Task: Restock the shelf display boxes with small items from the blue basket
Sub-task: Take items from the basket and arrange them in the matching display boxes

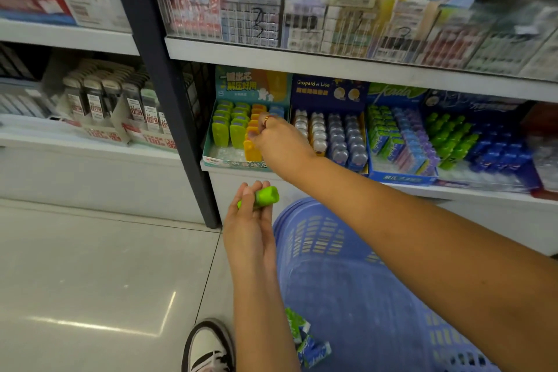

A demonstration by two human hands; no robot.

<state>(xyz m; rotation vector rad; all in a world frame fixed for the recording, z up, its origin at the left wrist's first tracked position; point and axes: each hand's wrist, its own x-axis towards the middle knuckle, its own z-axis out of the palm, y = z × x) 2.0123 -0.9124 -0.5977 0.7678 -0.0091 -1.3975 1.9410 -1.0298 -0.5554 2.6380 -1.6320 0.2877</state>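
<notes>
A teal display box (211,157) on the low shelf holds rows of green and orange items. My right hand (277,142) reaches into it and grips an orange item (253,150) at the front of the orange row. My left hand (249,220) hovers below the shelf edge and holds a green item (265,196) in its fingertips. The blue basket (332,266) sits on the floor under my arms, with small green and blue packets (305,338) lying in it near my left forearm.
To the right stand more display boxes: a dark blue one (329,90) with white and blue items, and blue boxes (401,178) with green, purple and blue packs. A dark shelf post (169,100) rises left of the teal box. My shoe (208,347) is on the tiled floor.
</notes>
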